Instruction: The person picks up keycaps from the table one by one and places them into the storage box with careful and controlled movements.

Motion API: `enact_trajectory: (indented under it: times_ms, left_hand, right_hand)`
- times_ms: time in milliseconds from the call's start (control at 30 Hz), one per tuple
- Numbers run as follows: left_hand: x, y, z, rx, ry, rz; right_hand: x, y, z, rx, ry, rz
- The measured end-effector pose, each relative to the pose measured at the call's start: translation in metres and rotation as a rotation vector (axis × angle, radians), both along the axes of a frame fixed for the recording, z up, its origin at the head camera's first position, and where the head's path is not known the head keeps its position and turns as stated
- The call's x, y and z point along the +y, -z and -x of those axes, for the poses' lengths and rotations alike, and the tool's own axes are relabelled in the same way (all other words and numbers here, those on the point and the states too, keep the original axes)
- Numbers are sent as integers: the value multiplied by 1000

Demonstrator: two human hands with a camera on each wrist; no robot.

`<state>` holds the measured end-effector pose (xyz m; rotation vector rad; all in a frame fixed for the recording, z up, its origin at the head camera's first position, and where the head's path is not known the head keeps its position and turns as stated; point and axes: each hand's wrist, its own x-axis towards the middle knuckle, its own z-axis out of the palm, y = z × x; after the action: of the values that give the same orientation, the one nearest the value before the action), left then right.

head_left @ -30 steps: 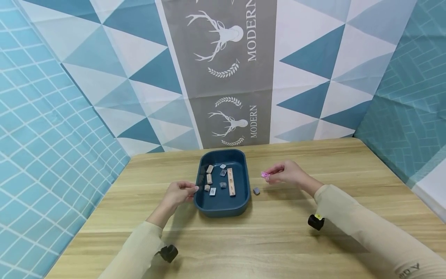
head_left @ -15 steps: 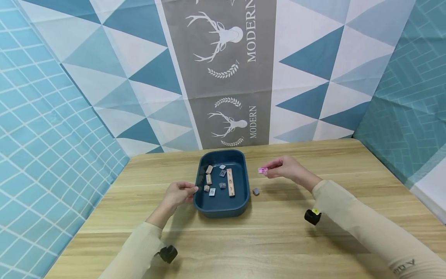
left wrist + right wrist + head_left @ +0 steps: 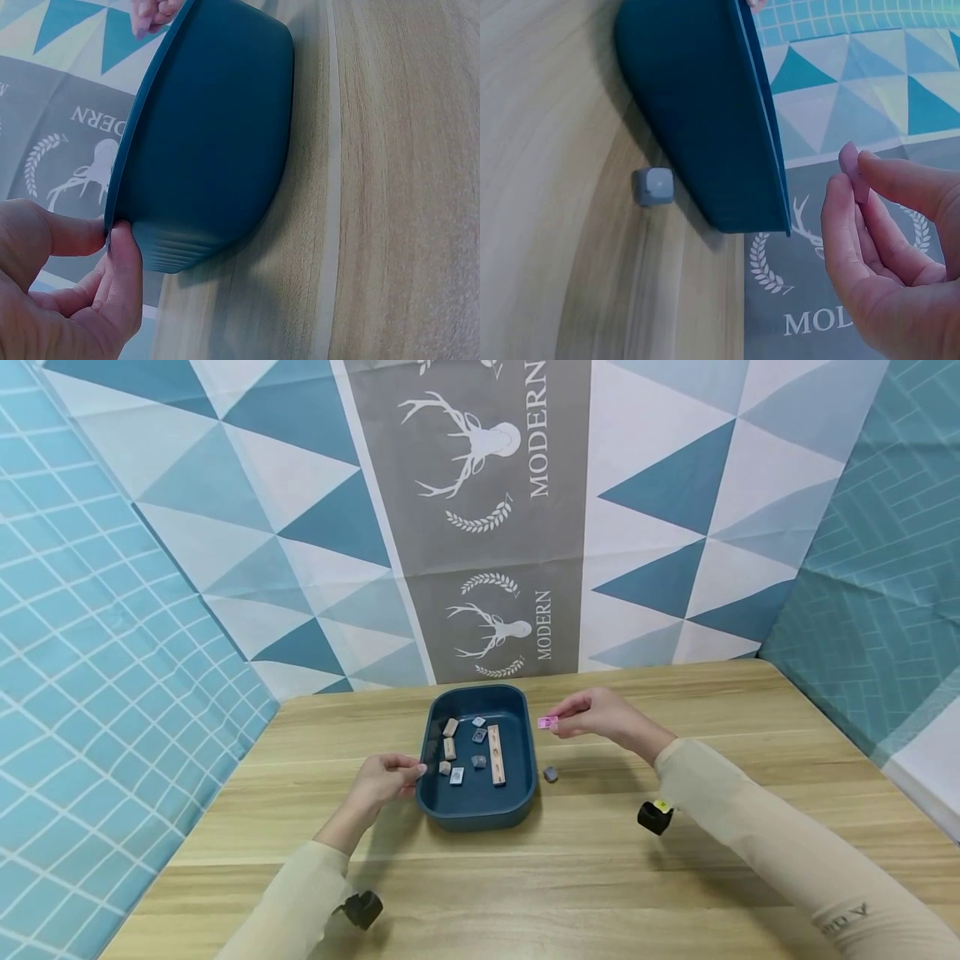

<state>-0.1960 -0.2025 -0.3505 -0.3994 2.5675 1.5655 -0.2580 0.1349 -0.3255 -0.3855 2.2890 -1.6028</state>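
Note:
My left hand (image 3: 384, 781) pinches the left rim of a dark blue tray (image 3: 480, 818) between thumb and fingers, which the left wrist view shows closely. Several small wooden and grey blocks lie in the tray, among them a long wooden strip (image 3: 497, 755) with markings and a pale square block (image 3: 457, 776). My right hand (image 3: 592, 713) pinches a small pink block (image 3: 547, 722) with a marked face, held in the air just right of the tray's right rim. In the right wrist view the pink block (image 3: 853, 172) sits between thumb and fingertips.
A small grey block (image 3: 551, 774) lies on the wooden table (image 3: 525, 885), close to the tray's right side. Patterned cloth (image 3: 495, 552) hangs behind the table's back edge, with blue tile-pattern cloth (image 3: 97, 610) at the left.
My right hand has moved left and slightly up with the pink block, closer to the tray's right rim. The left hand and the tray have stayed in place.

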Motion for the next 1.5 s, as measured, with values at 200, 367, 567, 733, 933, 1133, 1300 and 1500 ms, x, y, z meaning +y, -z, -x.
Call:
enact_trajectory:
  times_ms: [200,367,567,733,933,1133,1300,1500]
  left_hand:
    - [0,1,0,-4,-11,-7]
    - [1,1,0,-12,-8,1]
    - [1,-1,0,-5,-7,8]
    - [1,0,0,-1,-5,7]
    - [0,0,0,-3,2,5]
    - [0,0,2,-12,-4,12]
    - [0,2,2,-11,-8,2]
    - [0,1,0,2,0,-7]
  right_hand:
    - [-10,-6,2,-10,-22,-17]
    - [-18,-12,3,-26,-11,-34]
    - [-29,-19,4,-18,-25,-58]
    - [-38,-23,4,-26,-26,-74]
    - [-46,-24,7,-39,-23,-64]
    - [-54,-26,13,-72,-10,-72]
    - [-62,-30,17,-94,-12,-74]
    - [-75,-37,24,-89,-20,-49]
